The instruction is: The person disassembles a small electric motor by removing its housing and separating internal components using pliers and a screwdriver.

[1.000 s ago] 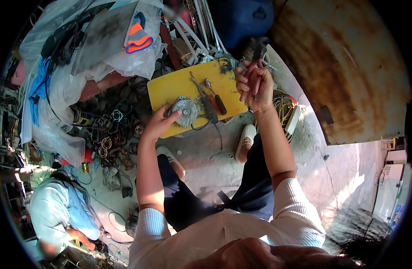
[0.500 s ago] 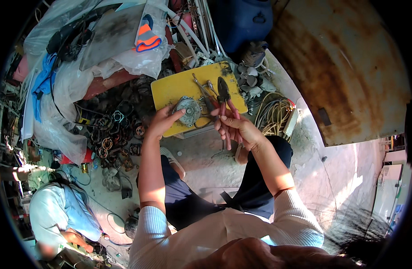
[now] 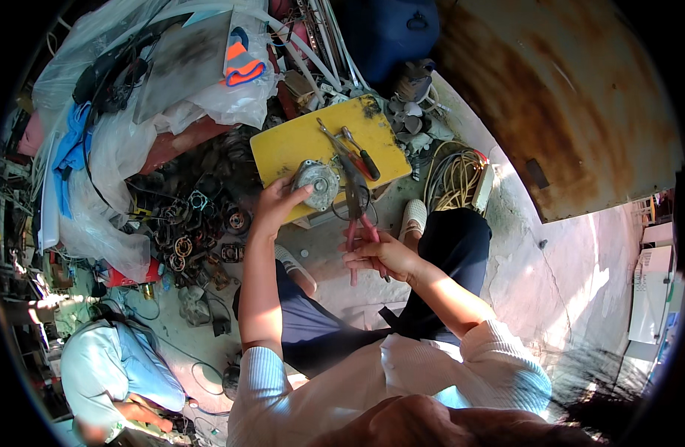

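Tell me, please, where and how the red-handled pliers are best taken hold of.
The pliers are probably best gripped by their red handles, from the person's side: these spread back toward the person, while the dark jaws point away toward the yellow board. The right hand holds them there.

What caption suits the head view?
Left hand on a metal part, right hand holding pliers, at a yellow board.

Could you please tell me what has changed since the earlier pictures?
The right hand has brought the red-handled pliers leftward and toward the person, from beside the yellow board to its near edge; nothing was let go. The left hand keeps its hold on the round metal part; the black-handled screwdriver still lies on the board.
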The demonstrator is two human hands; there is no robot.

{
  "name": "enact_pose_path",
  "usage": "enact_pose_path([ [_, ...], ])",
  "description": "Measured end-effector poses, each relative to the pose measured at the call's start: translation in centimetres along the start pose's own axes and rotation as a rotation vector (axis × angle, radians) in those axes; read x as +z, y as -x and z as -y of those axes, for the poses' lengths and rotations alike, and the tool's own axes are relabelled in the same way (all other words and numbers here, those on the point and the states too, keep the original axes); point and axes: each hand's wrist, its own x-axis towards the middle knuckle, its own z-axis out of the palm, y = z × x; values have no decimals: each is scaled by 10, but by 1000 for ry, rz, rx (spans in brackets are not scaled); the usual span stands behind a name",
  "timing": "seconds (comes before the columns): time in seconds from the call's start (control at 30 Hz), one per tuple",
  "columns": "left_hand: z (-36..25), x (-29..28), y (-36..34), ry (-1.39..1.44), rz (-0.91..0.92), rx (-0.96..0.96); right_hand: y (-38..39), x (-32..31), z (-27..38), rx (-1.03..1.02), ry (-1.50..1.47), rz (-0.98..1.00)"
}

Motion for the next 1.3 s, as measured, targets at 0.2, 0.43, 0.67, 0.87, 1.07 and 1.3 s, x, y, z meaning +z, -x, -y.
enact_pose_path([
  [0.2, 1, 15, 17, -1, -9, 64, 15, 6, -18, 30, -106, -30],
  [0.43, 11, 31, 26, -25, -43, 117, 2, 3, -35, -82, 0, -116],
  [0.67, 12, 33, 29, 22, -97, 84, -8, 19, -37, -210, -10, -199],
  [0.87, 10, 34, 31, -2, -120, 102, -16, 6, -42, -220, 55, -147],
  [1.07, 2, 41, 37, 81, -33, 91, -15, 13, -31, -222, 147, -200],
  [1.3, 7, 44, 33, 41, 10, 150, -23, 13, -33, -327, 80, -261],
])
